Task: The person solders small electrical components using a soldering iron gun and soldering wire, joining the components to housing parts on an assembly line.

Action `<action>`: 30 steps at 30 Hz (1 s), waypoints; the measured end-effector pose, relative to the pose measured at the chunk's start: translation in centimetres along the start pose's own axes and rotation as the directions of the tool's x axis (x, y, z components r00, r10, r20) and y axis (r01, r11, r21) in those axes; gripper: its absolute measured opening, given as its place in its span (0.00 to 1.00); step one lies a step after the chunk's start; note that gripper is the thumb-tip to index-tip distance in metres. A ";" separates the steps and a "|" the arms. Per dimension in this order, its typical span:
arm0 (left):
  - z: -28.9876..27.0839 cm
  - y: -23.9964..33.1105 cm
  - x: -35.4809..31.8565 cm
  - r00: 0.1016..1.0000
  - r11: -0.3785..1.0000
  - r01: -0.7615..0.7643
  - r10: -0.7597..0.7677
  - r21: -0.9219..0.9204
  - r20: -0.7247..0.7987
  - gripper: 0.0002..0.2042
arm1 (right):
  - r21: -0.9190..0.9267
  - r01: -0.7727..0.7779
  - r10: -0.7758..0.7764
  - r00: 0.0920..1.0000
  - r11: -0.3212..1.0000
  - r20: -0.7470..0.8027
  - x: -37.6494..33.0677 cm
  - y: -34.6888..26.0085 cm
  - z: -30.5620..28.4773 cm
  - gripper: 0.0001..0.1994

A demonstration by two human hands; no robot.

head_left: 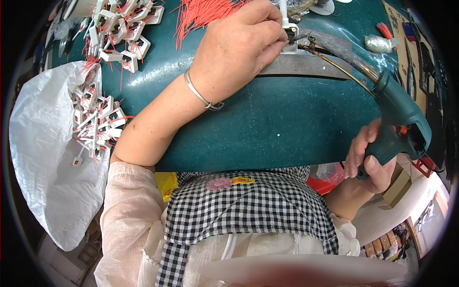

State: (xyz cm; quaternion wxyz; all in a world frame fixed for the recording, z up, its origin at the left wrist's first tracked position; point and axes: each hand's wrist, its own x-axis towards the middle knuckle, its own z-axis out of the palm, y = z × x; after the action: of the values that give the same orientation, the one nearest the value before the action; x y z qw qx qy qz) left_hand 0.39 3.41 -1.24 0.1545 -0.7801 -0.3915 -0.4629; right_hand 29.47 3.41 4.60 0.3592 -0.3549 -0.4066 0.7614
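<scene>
My right hand [370, 155] is wrapped round the handle of a green soldering gun [399, 103]. Its metal barrel and a thin brass-coloured feed tube run up and to the left, ending at a small white plastic housing [290, 47] with a dark part in it. From the left, my left hand [236, 50] reaches the same spot, thumb and fingers pinched at the housing's edge. What lies between those fingertips is hidden. The housing is above a grey metal strip [311, 66] on the green tabletop [239, 129]. Just beyond my left hand lies a pile of red wires [201, 16].
White housings with red wires heap at the far left [119, 28]; more [98, 119] spill by a white plastic bag [52, 158] at the left edge. A clear-wrapped bundle [380, 44] sits far right. Crumpled foil-like material [296, 7] lies at the back.
</scene>
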 end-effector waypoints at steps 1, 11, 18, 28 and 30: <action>0.0 0.0 0.0 1.000 1.000 0.001 -0.001 0.000 0.000 0.05 | -0.009 -0.001 0.001 1.000 1.000 -0.006 0.0 0.1 0.0 0.24; -0.2 0.3 0.1 0.999 0.999 0.029 -0.030 0.018 0.021 0.06 | 0.071 0.049 -0.052 0.998 0.996 0.039 0.0 -0.2 -0.9 0.31; -0.3 0.3 0.3 0.998 0.999 0.032 -0.034 0.040 0.049 0.06 | 0.152 0.093 -0.119 0.978 0.984 0.171 0.1 0.3 -1.5 0.36; -1.6 2.6 0.4 0.845 0.877 0.481 -0.470 0.021 0.256 0.06 | 0.194 0.122 -0.162 0.965 0.973 0.206 -0.3 0.6 -2.5 0.37; -2.6 2.2 0.7 0.842 0.873 0.488 -0.474 0.008 0.257 0.06 | 0.196 0.125 -0.163 0.967 0.973 0.193 -0.5 0.6 -2.9 0.37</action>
State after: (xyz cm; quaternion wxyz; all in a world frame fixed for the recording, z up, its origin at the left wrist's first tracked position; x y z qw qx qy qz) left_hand 0.72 0.75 0.98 -0.0399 -0.7133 -0.5772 -0.3955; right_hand 31.99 3.84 3.02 0.4001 -0.2084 -0.3955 0.8000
